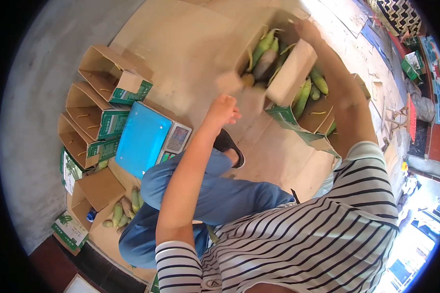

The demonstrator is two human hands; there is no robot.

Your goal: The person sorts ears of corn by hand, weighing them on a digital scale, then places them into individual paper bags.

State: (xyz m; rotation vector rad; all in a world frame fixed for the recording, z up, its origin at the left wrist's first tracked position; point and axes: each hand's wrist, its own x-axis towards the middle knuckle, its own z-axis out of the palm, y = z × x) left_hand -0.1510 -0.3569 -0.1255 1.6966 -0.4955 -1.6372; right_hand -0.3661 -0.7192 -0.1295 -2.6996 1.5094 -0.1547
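Observation:
My left hand [223, 111] hangs in front of my knees with its fingers loosely bent and slightly apart, and nothing shows in it. Just beyond it is a blurred cardboard flap [228, 83] of an open carton [292, 73]. Long green vegetables [264, 49], a darker brownish one and thin yellow strips lie inside that carton. At its far right corner is my right hand [307, 31], reaching over the wall. Motion smears its fingers, and a small pale tip shows beside them; I cannot make out whether it is held.
On the left, several open cartons [90, 115] stand by a blue-topped scale [144, 136]. Pale green vegetables [122, 215] lie on the floor near a smaller box [100, 188]. A second carton of green vegetables [303, 97] sits at my right forearm. Flattened cardboard [171, 44] covers the floor.

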